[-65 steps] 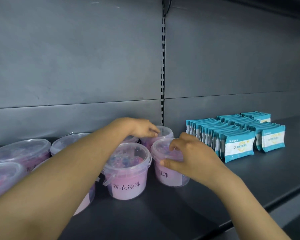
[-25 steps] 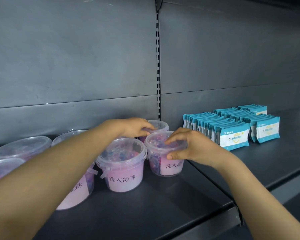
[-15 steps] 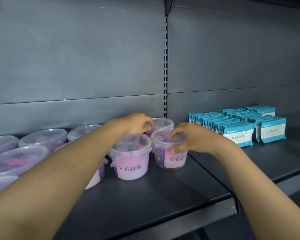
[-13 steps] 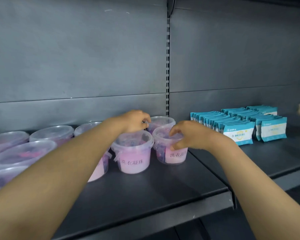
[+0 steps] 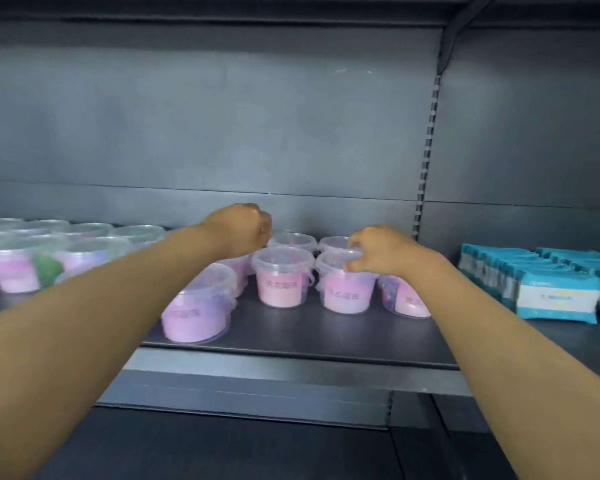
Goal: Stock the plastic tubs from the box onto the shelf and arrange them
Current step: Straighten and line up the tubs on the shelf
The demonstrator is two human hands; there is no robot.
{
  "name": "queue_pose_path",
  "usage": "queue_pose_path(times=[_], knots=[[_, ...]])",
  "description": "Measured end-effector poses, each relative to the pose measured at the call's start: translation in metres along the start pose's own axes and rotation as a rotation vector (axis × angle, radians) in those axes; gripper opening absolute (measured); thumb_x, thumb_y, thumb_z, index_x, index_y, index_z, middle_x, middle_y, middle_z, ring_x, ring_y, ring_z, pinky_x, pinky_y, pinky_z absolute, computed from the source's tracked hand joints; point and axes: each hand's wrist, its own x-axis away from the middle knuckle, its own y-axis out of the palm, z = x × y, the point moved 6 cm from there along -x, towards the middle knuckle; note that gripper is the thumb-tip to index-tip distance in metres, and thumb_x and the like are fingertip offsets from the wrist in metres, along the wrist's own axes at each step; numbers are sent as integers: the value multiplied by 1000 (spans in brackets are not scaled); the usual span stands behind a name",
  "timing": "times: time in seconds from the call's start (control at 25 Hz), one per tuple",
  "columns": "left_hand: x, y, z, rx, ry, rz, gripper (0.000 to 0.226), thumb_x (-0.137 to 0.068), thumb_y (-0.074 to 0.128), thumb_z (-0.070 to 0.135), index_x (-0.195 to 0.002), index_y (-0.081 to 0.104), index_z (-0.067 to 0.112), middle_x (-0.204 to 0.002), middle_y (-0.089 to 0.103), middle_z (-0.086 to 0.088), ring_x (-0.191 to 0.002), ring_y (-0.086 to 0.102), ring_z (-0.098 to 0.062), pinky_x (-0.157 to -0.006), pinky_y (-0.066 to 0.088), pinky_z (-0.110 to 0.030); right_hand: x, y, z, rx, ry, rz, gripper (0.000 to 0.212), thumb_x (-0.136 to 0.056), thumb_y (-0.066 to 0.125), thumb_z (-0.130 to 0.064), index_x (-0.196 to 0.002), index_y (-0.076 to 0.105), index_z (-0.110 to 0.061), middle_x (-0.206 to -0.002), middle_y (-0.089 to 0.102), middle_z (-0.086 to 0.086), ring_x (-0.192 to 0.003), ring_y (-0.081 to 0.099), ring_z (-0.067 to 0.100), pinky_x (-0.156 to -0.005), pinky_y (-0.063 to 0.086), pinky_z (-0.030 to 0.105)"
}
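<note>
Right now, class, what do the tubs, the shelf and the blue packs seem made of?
Tubs: clear glossy plastic; pink contents show through. Shelf: dark matt metal, probably painted; thin folded edge. Blue packs: likely soft plastic film, faint sheen; blurred.

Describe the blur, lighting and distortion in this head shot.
Head view: motion blur smears everything, so the label on the pink tub gripped by the right hand is unreadable; the far-left tubs show green blotches; the back panel darkens toward the top; the shelf edge slants.
</note>
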Motion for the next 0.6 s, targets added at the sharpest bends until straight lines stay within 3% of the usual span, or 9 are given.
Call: queue_pose_path(times=[0.24, 0.36, 0.48, 0.6], knots=[[27, -19, -77, -60, -104, -7, 25, -94, 43, 23, -109, 62, 14, -115, 57, -10, -106, 55, -29, -90, 46, -34, -44, 9, -51, -96, -62, 32, 43, -79, 66, -43, -114, 62, -18, -118, 63, 6, -108, 57, 26, -92, 48, 36], [19, -7, -108, -41, -53, -87, 26, -93, 46, 28, -109, 61, 17, -115, 58, -7, -109, 55, -25, -93, 44, -30, -79, 22, -67, -128, -75, 28, 44, -81, 65, -43, -116, 62, -16, -122, 62, 5, -114, 56, 24, -97, 45, 36], [4, 15, -132, -4, 48, -220, 44, -89, 41, 46, -117, 59, 18, -121, 58, -4, -112, 54, -19, -94, 39, -23, -120, 34, -79, -157, -72, 10, 39, -83, 64, -39, -115, 62, -17, -122, 62, 3, -113, 56, 21, -96, 45, 34], [-5, 37, -143, 18, 148, -369, 40, -95, 44, 42, -131, 50, 24, -134, 50, 4, -120, 48, -12, -98, 33, -19, -153, 42, -90, -207, -104, -3, 37, -83, 65, -35, -116, 63, -17, -122, 63, -1, -113, 57, 16, -96, 44, 27]])
